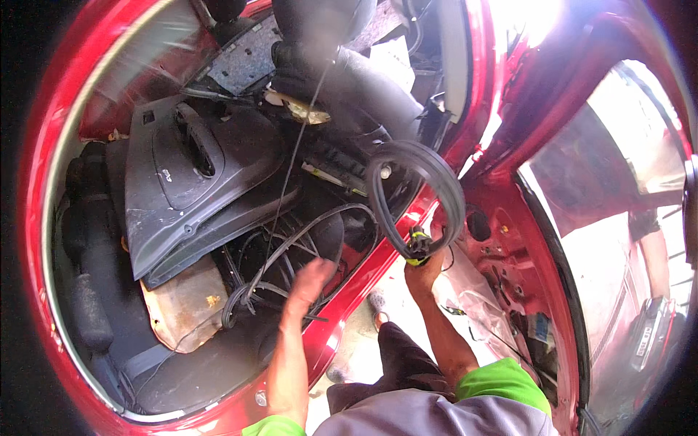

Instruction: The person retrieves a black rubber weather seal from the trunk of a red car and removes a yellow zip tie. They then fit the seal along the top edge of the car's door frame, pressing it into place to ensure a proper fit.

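My right hand [424, 263] is closed around the bottom of a coil of black rubber strip [378, 185], held up in the door opening. A small black and yellow-green piece [418, 245] shows at that grip; its kind I cannot make out. My left hand [314, 280] is over the door sill, blurred by motion, so its fingers do not read clearly. Beside it, loose loops of thin black strip [251, 287] lie tangled inside the red car. Whether the left hand touches them I cannot tell.
A removed grey door trim panel [163, 218] lies inside the car, over a stained tan piece [182, 309]. The red sill [331, 320] runs beneath my hands. To the right stands the open red door [509, 254], with clear plastic sheeting [472, 294] hanging from it.
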`<state>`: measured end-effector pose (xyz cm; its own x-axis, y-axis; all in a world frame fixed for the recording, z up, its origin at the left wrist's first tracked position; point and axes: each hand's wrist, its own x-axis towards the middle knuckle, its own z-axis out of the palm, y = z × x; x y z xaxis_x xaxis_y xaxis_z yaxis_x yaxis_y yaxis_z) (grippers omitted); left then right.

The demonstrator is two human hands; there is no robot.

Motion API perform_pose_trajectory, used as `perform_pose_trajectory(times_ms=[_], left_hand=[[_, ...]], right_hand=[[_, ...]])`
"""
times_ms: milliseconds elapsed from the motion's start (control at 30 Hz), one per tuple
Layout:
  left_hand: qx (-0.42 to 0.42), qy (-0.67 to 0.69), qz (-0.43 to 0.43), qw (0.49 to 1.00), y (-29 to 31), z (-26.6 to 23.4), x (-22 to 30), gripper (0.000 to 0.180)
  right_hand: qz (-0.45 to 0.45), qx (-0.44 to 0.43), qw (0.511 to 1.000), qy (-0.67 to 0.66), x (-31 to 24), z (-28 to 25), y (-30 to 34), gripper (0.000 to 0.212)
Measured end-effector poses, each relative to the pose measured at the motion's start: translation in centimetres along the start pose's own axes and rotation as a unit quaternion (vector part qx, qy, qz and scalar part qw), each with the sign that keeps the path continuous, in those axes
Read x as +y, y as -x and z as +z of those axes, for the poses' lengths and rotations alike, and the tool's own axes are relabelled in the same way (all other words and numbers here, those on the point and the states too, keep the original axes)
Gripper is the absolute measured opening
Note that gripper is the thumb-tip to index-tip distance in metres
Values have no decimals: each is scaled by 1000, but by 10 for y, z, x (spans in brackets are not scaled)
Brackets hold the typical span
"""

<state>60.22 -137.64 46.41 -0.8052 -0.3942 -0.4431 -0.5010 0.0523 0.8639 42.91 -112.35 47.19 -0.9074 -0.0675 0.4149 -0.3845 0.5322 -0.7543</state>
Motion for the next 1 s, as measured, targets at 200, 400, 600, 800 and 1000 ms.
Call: perform_pose_trajectory(times_ms=[200, 400, 600, 800, 1000], left_hand=[[-176, 203, 239, 933, 109, 120, 91, 100], [-176, 241, 217, 929, 206, 92, 92, 34], [-189, 254, 179, 932, 275, 88, 59, 23], [-341, 262, 89, 898, 328, 106, 49, 43], [-432, 175, 59, 883, 369, 138, 34, 88]], right_hand=[[109, -3, 964, -241, -88, -66, 106, 54], [2, -127, 974, -190, -164, -162, 203, 90], [89, -106, 952, -274, -185, -214, 261, 52], [183, -137, 874, -429, -159, -260, 319, 53], [196, -101, 874, -433, -138, -312, 393, 48]])
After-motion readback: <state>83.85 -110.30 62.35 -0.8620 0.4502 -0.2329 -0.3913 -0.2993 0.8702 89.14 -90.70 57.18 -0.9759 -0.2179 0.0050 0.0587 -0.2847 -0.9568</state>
